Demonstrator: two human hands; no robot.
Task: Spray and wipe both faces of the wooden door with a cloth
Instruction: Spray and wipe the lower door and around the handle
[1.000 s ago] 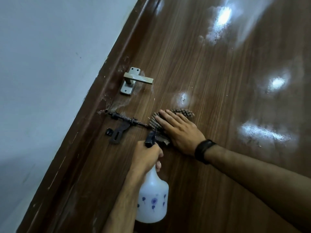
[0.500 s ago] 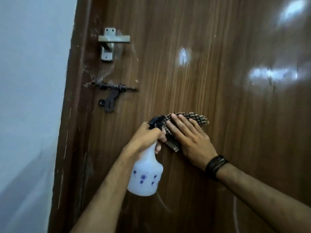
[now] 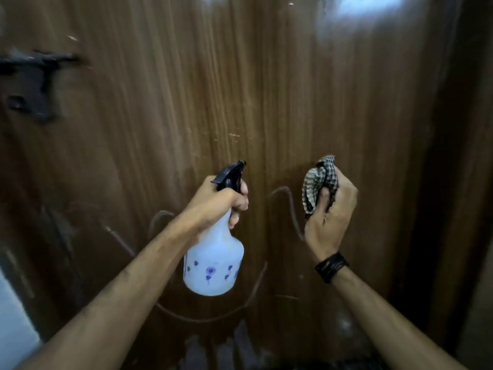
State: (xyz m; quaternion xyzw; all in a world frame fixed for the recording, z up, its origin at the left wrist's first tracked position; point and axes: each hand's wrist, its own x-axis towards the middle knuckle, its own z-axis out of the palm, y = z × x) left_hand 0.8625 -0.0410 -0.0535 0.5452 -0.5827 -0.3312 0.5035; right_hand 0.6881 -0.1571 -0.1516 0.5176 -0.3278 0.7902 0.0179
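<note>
Left hand (image 3: 218, 201) grips the upright spray bottle (image 3: 213, 263), nozzle toward the door (image 3: 266, 102); right hand (image 3: 330, 214) fingers clutch the bunched cloth (image 3: 318, 182).

We see the door (image 3: 266, 89) filling the frame, its latch (image 3: 32, 84) at the upper left. Before it, our left hand (image 3: 221, 201) holds the spray bottle (image 3: 213, 263) at centre, left of the cloth (image 3: 318, 182) in our right hand (image 3: 330, 217).

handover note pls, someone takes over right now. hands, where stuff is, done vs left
Left hand grips the spray bottle by its neck, black nozzle toward the wooden door.
Right hand holds the checked cloth bunched up, off the door.
Black latch sits upper left.
Done: cannot tell how much of this face is wiped.
Left: spray the lower part, wipe it, then do the other face.
</note>
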